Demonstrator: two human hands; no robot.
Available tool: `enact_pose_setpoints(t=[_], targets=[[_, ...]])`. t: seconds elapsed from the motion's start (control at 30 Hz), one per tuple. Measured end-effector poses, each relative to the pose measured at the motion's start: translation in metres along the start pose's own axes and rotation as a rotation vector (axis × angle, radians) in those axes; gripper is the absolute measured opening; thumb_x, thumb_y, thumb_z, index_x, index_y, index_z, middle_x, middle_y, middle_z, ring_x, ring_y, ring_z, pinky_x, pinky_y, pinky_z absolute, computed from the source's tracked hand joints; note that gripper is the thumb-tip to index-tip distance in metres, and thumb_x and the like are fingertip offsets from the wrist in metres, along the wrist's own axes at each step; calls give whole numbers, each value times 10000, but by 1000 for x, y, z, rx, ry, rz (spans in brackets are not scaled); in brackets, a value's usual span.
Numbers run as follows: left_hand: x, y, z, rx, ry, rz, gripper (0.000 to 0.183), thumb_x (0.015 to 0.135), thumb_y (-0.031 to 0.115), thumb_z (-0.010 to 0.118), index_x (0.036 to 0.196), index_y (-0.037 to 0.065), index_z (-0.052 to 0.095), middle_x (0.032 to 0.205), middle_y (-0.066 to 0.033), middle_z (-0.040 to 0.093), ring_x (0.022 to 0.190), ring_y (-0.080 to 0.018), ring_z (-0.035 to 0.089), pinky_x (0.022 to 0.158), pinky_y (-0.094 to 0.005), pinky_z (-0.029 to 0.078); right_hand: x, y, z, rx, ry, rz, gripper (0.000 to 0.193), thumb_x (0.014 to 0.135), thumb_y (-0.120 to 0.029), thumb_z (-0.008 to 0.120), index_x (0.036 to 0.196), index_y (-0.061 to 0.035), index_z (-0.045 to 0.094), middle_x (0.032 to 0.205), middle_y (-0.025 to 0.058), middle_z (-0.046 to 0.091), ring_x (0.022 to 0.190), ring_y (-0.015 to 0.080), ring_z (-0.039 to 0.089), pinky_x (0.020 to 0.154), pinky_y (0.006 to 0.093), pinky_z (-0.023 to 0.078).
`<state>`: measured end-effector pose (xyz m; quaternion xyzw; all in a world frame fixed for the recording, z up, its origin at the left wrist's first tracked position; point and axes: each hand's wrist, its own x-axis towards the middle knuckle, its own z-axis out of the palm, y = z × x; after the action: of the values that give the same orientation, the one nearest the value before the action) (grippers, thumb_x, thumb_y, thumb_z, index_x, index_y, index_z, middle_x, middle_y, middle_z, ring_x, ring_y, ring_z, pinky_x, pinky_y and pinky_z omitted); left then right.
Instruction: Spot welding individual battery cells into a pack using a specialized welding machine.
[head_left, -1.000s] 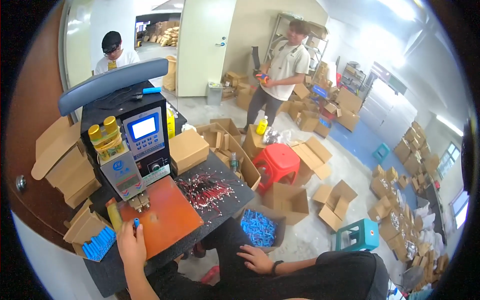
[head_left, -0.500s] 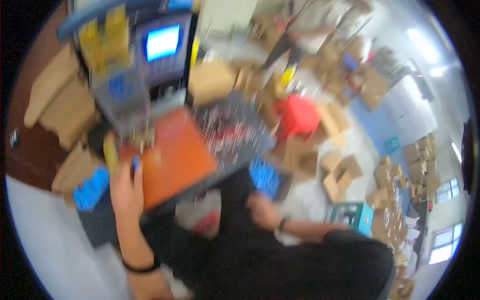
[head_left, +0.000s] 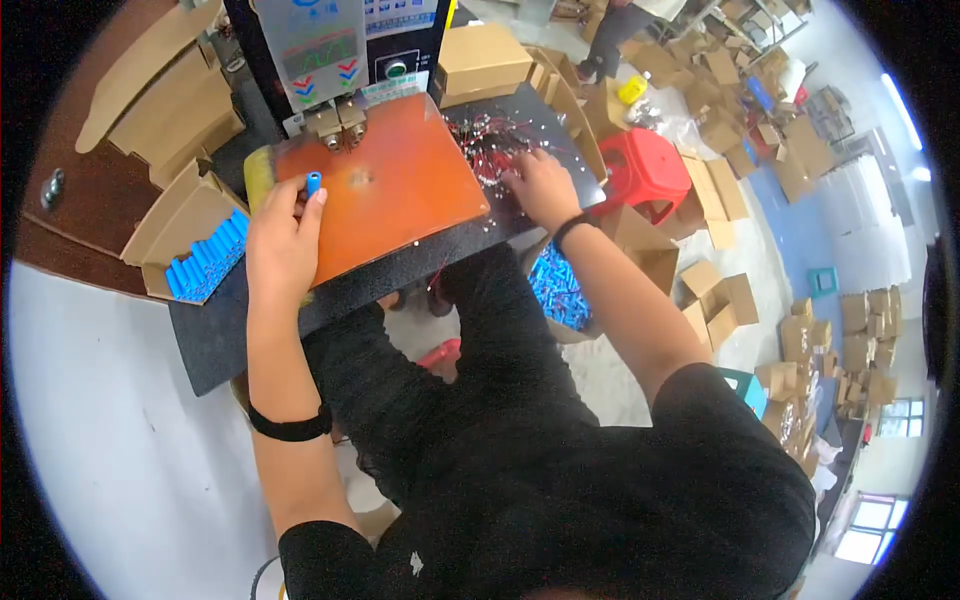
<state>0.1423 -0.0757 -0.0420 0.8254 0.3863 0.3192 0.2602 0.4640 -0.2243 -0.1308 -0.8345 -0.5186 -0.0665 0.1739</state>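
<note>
My left hand pinches a blue cylindrical battery cell, held upright over the left part of an orange board. Just beyond it are the metal electrode tips of a welding machine. On the black tabletop to the right of the board lies a tangle of thin red and black wires with small pale ends. My right hand reaches into that tangle with fingers bent together; whatever its fingertips pinch is too small to make out.
Blue cells stand in rows in an open cardboard box at the left. More blue cells fill a box below the table's right edge. A closed carton sits behind the wires. A red stool and many cartons stand at the right.
My right hand has risen from beside the lower box of cells to the wires on the table. My left hand still holds the cell near the electrodes. The view has shifted and sharpened.
</note>
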Motion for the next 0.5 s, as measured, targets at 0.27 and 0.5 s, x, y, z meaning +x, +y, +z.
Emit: enact_pose_setpoints(t=[0.27,0.5], targets=[[-1,-7,0,-28,32,65,330,917,264,627,1111,-2,606,809,-117,600,729,-211,559,689,-331,456,38,5,-30,-58,94,19,180,850,-255,588,868,-115,700,926,122,663,869,317,650,764,455,522],[2,-9,2,-24,9,37,318,895,259,643,1091,9,629,843,-121,616,751,-222,590,705,-335,471,51,-6,-83,60,103,24,189,859,-244,596,909,-90,694,919,152,656,900,348,626,790,426,500]])
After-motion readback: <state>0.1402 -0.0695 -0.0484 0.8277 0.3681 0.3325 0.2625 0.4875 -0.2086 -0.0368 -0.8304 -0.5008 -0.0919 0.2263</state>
